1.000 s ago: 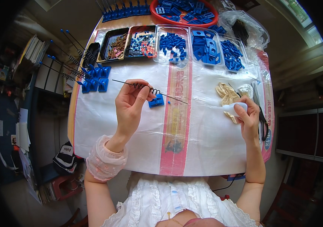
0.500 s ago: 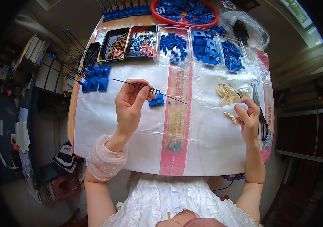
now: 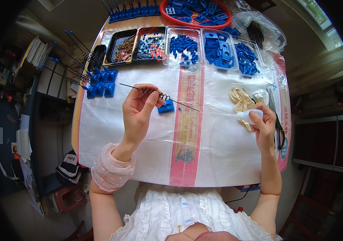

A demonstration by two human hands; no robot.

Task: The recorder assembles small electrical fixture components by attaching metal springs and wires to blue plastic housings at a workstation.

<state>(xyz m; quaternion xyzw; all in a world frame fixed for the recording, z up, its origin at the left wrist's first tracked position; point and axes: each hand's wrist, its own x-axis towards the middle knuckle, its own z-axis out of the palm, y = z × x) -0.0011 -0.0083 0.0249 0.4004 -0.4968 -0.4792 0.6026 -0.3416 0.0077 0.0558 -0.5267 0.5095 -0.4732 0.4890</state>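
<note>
My left hand (image 3: 139, 105) pinches a thin black wire spring (image 3: 166, 96), coiled in the middle with straight ends. The spring is tilted, its right end lower, and some coils are hidden by my fingers. Just beyond the fingers, a blue plastic base (image 3: 166, 107) rests on the white sheet, a tiny blue bit (image 3: 180, 108) beside it. My right hand (image 3: 265, 126) is closed round a smooth white object (image 3: 248, 115) that tapers leftward; its exact kind is unclear. Behind and under that hand lie a crumpled cream cloth (image 3: 240, 99) and a white wad (image 3: 261, 96).
Scissors (image 3: 279, 130) lie right of my right hand. Along the back stand trays of screws (image 3: 125, 50), nuts (image 3: 151, 46) and blue parts (image 3: 219, 50); behind them is a red basin (image 3: 163, 14). Blue bases with upright springs (image 3: 99, 82) stand at the left.
</note>
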